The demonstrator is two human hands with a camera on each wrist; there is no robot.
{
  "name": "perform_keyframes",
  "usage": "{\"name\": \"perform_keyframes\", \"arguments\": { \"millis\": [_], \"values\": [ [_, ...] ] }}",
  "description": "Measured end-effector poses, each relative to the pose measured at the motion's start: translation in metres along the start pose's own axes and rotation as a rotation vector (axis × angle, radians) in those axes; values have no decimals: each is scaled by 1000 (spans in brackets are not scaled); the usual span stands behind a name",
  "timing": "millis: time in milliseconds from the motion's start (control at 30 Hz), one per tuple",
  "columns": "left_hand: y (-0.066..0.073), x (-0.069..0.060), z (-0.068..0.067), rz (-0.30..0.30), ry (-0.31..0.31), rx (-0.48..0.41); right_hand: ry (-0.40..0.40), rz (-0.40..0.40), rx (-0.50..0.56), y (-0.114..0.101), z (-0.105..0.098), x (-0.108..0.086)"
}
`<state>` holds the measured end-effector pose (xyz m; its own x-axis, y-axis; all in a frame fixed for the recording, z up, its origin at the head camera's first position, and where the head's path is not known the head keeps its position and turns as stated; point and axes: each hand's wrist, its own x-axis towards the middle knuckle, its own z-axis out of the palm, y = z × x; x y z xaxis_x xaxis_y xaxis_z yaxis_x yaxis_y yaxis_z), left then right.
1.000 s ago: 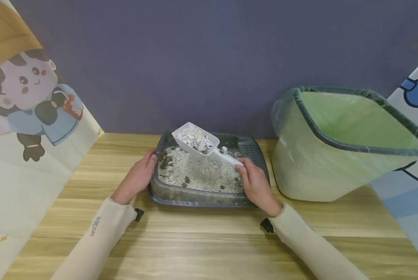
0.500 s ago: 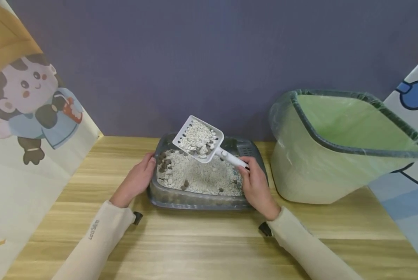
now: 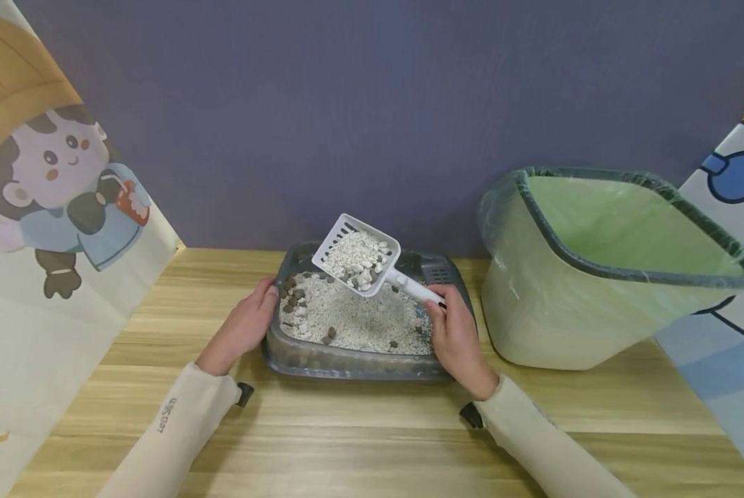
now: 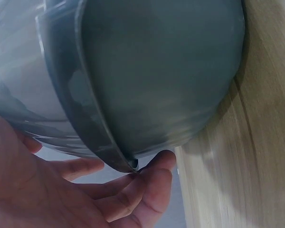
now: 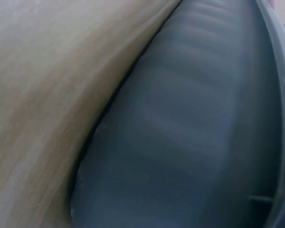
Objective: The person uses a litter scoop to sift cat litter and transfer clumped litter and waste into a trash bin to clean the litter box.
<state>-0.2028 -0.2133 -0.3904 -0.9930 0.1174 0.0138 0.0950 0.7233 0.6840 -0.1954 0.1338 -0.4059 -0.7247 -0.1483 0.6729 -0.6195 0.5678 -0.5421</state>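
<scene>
A grey tray of pale litter with several dark lumps stands on the wooden table. Over it the right hand grips the handle of a white slotted scoop, whose pan carries pale granules and clumps. At the tray's left side the left hand holds the rim. The left wrist view shows the left hand with fingers curled around the edge of the tray. Only the tray's outer wall and the table appear in the right wrist view; the right hand is out of that view.
A pale bin with a dark rim and a clear liner stands right of the tray, its top open. Behind the table rises a dark blue-grey wall. A printed cartoon panel stands at the left, another at the right.
The scoop's pan has tipped from nearly level to facing the camera, and its contents have shifted and look fewer. The left hand keeps its hold on the tray's rim.
</scene>
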Motion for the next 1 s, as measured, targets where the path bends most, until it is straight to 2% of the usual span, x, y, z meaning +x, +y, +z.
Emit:
{"name": "perform_keyframes", "arguments": {
  "millis": [433,667,1000],
  "values": [
    [-1,0,1,16,9,9,3,62,8,-1,-1,-5],
    [-1,0,1,15,11,13,0,31,-6,-1,-1,-5],
    [2,-1,0,1,7,14,-69,10,-20,0,-1,-2]
  ]
}}
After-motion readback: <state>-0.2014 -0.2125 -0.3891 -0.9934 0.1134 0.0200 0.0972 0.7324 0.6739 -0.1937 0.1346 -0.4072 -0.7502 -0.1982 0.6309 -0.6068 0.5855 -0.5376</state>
